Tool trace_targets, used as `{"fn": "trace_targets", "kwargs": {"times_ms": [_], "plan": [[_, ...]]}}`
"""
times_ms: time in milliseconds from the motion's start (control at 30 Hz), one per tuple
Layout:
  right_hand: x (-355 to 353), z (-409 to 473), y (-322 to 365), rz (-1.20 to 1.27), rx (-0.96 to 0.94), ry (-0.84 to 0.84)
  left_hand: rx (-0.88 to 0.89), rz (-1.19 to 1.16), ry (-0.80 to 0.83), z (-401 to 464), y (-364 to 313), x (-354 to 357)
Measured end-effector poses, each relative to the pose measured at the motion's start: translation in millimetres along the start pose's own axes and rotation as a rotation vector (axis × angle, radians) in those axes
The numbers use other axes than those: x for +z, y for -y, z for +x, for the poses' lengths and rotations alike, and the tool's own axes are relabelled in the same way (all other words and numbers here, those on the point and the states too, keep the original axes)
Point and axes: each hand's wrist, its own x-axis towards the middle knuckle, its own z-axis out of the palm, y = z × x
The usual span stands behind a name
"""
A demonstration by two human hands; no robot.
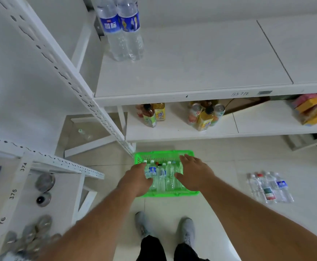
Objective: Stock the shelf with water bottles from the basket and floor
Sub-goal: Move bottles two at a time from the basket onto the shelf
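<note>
- We count two blue-labelled water bottles (121, 29) upright on the upper shelf (191, 72);
- one green basket (165, 155) holding roughly six bottles (163, 176);
- about five floor bottles (269, 187);
- two hands, left hand (137, 180) and right hand (194, 174);
- two grey shoes (187, 230).

shelf bottles (120, 25): tops cut off | left hand (135, 180): fingertips hidden | cans (27, 240): blurred

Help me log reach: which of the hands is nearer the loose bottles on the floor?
Right. The right hand is over the green basket, on the side nearer the loose bottles; the left hand is farther away.
</note>
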Motion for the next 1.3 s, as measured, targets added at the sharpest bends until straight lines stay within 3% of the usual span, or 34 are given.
{"fn": "trace_targets", "kwargs": {"times_ms": [400,700,1067,1300], "plan": [[96,90,4,0.165,0.209,0.113,-0.134,-0.185,0.157,112,97,77],[175,198,-50,0.339,0.326,0.164,-0.225,-0.311,0.128,209,108,164],[323,350,-116,0.596,0.425,0.201,-0.299,-0.402,0.088,343,111,314],[393,432,-141,0.645,0.498,0.219,-0.349,-0.412,0.048,424,116,388]]}}
